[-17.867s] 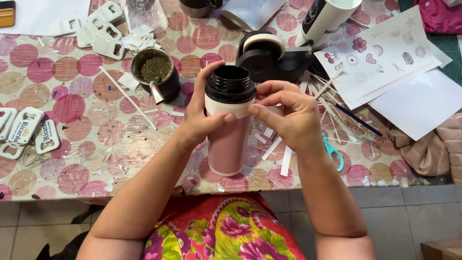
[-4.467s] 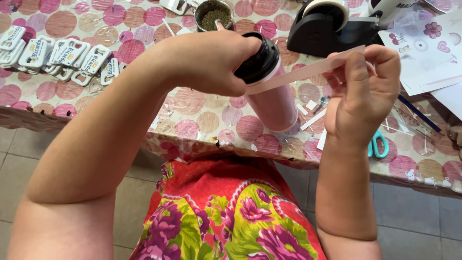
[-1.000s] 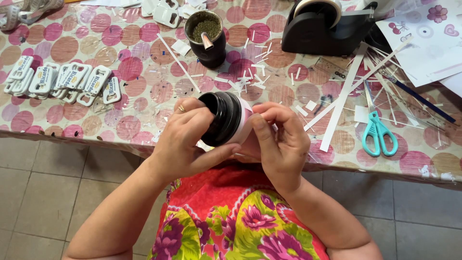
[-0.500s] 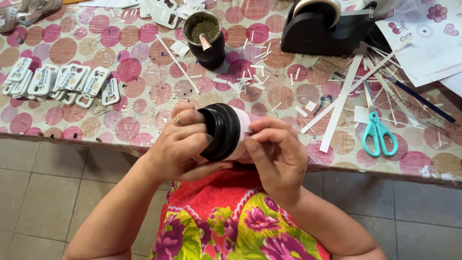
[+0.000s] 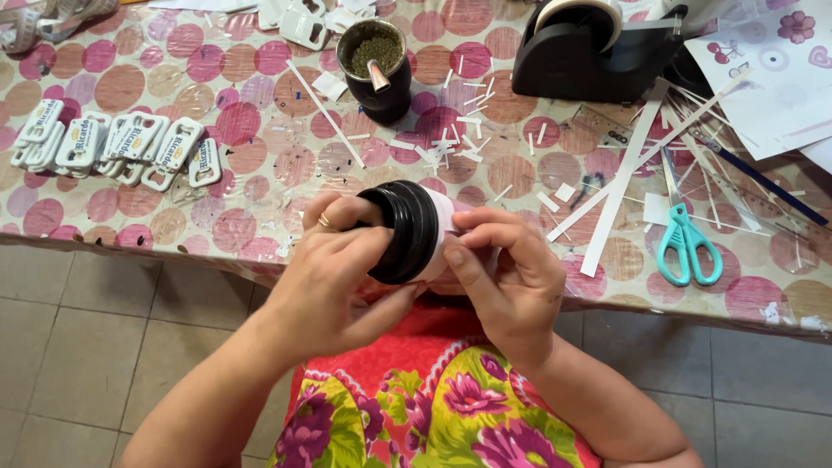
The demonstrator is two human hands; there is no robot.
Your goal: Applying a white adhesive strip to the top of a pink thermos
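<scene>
Since half a sec ago you've barely shifted: pink tumbler (image 5: 444,227) stays tipped on its side over your lap, just off the table edge (image 5: 173,251), black lid (image 5: 406,230) toward the cam. Your left hand (image 5: 334,282) is clamped round the lid end, prob to steady it. Your right hand (image 5: 511,277) has fingers closed on the pink body, thumb pressing near the lid. Scissors (image 5: 687,244) & paper strips (image 5: 620,186) lie on the table to your right, black cup (image 5: 376,61) further back.

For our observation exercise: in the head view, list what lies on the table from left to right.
Row of white bottle openers → dark cup of green herb with metal straw → black tape dispenser → teal-handled scissors.
</scene>
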